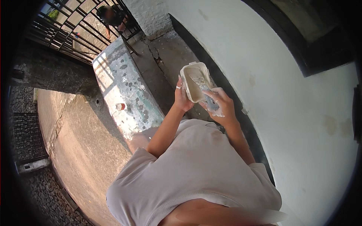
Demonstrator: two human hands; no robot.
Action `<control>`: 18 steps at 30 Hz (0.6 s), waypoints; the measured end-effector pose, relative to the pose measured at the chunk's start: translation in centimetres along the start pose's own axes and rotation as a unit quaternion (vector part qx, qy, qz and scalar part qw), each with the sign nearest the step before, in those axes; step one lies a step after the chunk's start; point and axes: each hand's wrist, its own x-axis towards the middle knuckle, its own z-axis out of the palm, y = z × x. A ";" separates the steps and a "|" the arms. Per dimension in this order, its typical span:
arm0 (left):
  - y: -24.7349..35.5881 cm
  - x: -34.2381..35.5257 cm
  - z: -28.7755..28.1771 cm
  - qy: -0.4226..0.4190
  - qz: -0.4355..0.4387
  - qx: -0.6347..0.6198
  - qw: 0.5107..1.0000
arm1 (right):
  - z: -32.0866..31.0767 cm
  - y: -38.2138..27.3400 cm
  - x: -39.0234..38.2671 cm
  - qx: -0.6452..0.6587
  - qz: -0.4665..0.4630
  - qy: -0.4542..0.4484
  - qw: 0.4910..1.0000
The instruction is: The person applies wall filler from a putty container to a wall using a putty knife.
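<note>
Tub: you held a small rectangular white plastic tub [194, 81] just above the centre of the frame, tilted so its open top faced you.
Contents: a thin coat of pale, off-white paste smeared over the inside walls and floor (how deep it sat you could not tell from this view).
Left hand: your left hand [182, 98] gripped the tub from its left side, fingers wrapped round the wall, a ring showing on one finger.
Right hand: your right hand [220, 103] was closed on the handle of a putty knife [205, 92], whose blade reached down into the tub and lay against the paste.
Wall: a pale plastered wall [301, 113] filled the right of the frame, with a dark band along its foot.
Ledge: a worn concrete ledge [124, 90] with flaking grey-green paint ran left of centre, well apart from the tub.
Gate: a black iron gate [68, 26] stood at the upper left, with another person [113, 19] behind it.
</note>
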 end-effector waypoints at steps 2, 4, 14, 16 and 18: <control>-0.3 0.2 0.0 0.013 0.020 0.000 1.000 | 0.8 0.5 -0.6 0.015 0.014 0.019 1.000; 0.0 0.0 -0.2 0.003 0.025 -0.022 0.999 | 1.1 0.8 -0.8 0.030 0.032 0.035 0.998; 0.5 -0.6 -1.0 0.018 0.082 -0.042 0.996 | -2.6 -0.2 1.6 0.070 0.000 -0.054 0.996; 0.8 -0.8 -1.0 0.028 0.093 -0.038 0.995 | -2.6 0.8 2.2 0.081 0.001 -0.065 0.995; 1.2 -1.0 -1.4 0.018 0.090 -0.025 0.995 | -3.2 1.7 3.0 0.088 0.009 -0.104 0.991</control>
